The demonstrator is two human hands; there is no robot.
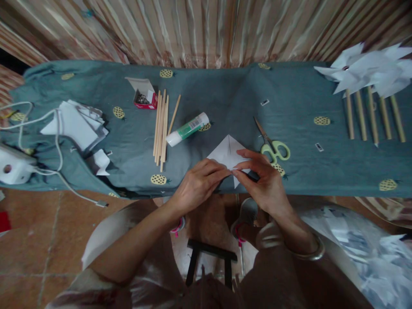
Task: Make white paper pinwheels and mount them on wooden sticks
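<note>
A white paper square lies at the table's front edge with one corner pointing away from me and cut lines in it. My left hand presses its left side, thumb and fingers closed on the paper near its middle. From the right, my right hand pinches the paper near the same spot between thumb and forefinger. Green-handled scissors lie just beyond my right hand. A glue stick rests beyond my left hand, beside several thin wooden sticks.
A red box of small metal pieces stands open behind the sticks. Cut white paper and a white power strip with cables lie left. Several paper pinwheels on sticks lie at right. A dark stool is below.
</note>
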